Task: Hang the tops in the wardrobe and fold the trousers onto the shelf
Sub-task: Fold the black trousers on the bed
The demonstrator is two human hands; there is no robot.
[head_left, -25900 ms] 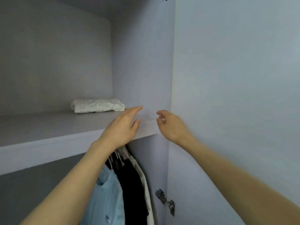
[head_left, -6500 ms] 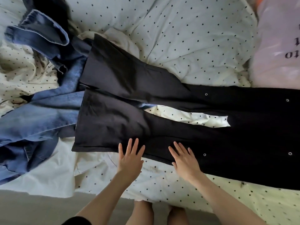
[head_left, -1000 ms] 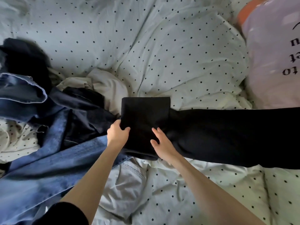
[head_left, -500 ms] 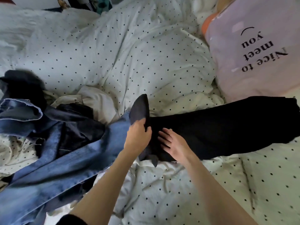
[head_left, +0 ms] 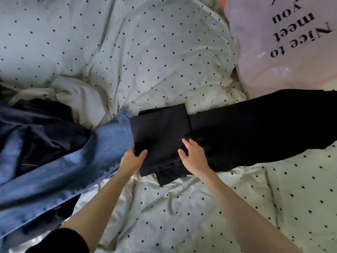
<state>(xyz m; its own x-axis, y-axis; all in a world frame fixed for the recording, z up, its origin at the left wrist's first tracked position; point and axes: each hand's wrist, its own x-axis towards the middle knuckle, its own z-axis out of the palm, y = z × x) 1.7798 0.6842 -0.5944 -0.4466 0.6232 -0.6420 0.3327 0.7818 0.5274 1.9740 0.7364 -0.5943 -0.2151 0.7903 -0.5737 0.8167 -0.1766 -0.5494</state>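
A rumpled bed covered with a white duvet dotted in black (head_left: pixel 145 52) fills the view, with a pale pink plastic bag printed "Nice to meet you" (head_left: pixel 284 44) at its far right. Across the middle lie the long black trousers (head_left: pixel 255 128), their leg end now laid flat in a squarish fold (head_left: pixel 160 132); half a second ago that end stood upright mid-turn, so another fold has just landed. The left hand (head_left: pixel 132 158) grips the fold's near left corner, thumb on top and fingers tucked beneath. The right hand (head_left: pixel 193 156) rests on the fold with fingers spread and straight, pressing it flat. Blue denim jeans (head_left: pixel 60 165) sprawl at the left, touching the fold's edge. Judging by the long unfolded stretch reaching right, more turns seem needed before the trousers can go to the shelf.
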